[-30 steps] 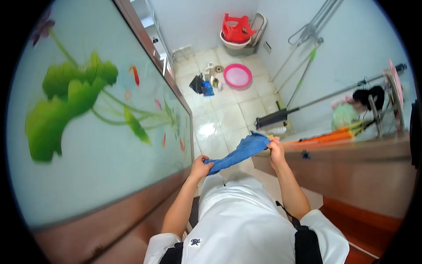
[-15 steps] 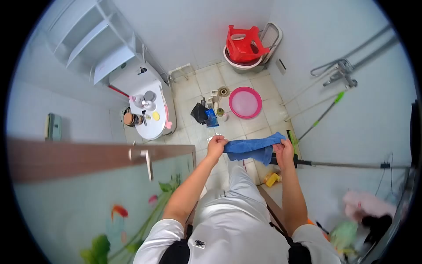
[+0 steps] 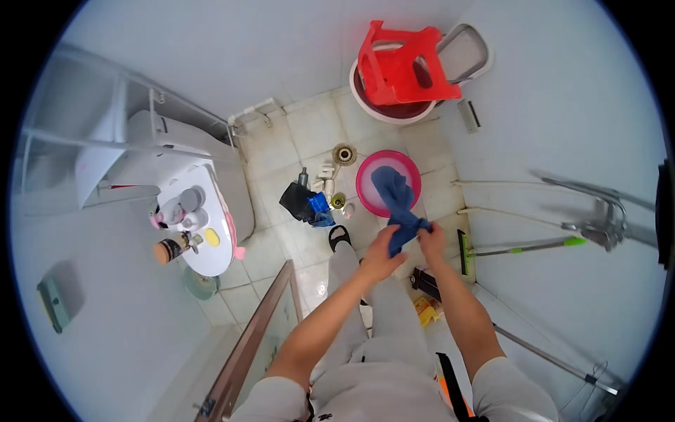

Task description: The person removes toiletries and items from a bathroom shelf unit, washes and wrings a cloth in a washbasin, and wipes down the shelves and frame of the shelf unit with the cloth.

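A blue cloth hangs bunched between my two hands, its far end over a round pink basin on the tiled floor. My left hand is closed on the near part of the cloth. My right hand pinches a corner of it, just to the right of my left hand. Whitish liquid or a pale bottom shows inside the basin. Left of the basin lie a black bag, a blue packet and several small bottles.
A red stool rests on a white tub at the back. A floor drain is near the basin. A washing machine stands left, a squeegee leans right, and the door edge is lower left.
My view has moved further into the room, closer to the pink basin. The cloth, earlier stretched between my hands, is now bunched and hangs over the basin, and my hands are closer together.
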Demonstrator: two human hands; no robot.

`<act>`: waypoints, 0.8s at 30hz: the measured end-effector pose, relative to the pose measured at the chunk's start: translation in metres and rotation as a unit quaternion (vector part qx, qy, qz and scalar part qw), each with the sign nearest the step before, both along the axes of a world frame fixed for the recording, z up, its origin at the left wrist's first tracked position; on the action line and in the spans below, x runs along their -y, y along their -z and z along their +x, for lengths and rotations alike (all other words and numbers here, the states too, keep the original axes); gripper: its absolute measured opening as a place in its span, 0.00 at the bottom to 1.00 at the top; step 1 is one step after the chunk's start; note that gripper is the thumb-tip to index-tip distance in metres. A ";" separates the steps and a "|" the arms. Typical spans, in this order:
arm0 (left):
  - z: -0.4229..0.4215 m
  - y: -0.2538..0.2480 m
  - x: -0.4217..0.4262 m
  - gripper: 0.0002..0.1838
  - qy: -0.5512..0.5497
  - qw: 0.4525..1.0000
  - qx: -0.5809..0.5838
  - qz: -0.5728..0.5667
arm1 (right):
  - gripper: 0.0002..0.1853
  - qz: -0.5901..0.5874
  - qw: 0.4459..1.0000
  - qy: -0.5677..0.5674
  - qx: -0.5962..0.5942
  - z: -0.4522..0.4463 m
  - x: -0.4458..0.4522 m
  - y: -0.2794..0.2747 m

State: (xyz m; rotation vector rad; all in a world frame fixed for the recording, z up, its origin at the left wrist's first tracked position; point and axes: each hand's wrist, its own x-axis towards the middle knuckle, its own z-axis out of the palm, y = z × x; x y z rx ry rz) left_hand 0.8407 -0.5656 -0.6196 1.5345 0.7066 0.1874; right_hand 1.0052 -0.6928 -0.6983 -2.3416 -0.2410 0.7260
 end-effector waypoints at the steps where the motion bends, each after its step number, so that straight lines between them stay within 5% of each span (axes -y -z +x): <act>1: -0.027 0.011 -0.022 0.37 -0.009 0.999 -0.012 -0.032 | 0.10 0.002 1.000 0.015 0.012 0.020 -0.011 0.024; 3: -0.117 0.078 -0.042 0.35 -0.045 0.986 -0.131 0.092 | 0.11 -0.008 0.998 0.019 0.051 0.042 -0.032 0.072; 4: -0.162 0.079 -0.058 0.34 -0.034 0.946 -0.294 0.132 | 0.12 -0.019 0.996 0.007 0.086 0.052 -0.043 0.094; 5: -0.219 0.085 -0.066 0.35 0.050 0.886 -0.406 0.220 | 0.14 -0.029 0.992 -0.005 0.119 0.060 -0.053 0.116; 6: -0.257 0.073 -0.080 0.39 0.196 0.791 -0.557 0.161 | 0.15 -0.036 0.994 -0.016 0.100 0.066 -0.060 0.135; 10: -0.325 0.008 -0.059 0.46 0.141 0.502 -0.850 0.067 | 0.23 -0.076 0.993 -0.089 0.034 0.070 -0.070 0.214; 13: -0.326 -0.013 -0.064 0.44 0.049 0.505 -0.861 -0.036 | 0.26 -0.128 0.982 -0.130 -0.047 0.065 -0.064 0.236; 19: -0.320 0.003 -0.033 0.29 0.114 0.474 -0.870 -0.076 | 0.26 -0.149 0.940 -0.227 -0.207 0.097 -0.012 0.236; 24: -0.253 -0.002 0.028 0.25 0.141 0.517 -0.838 -0.104 | 0.23 -0.161 0.933 -0.220 -0.236 0.177 0.013 0.208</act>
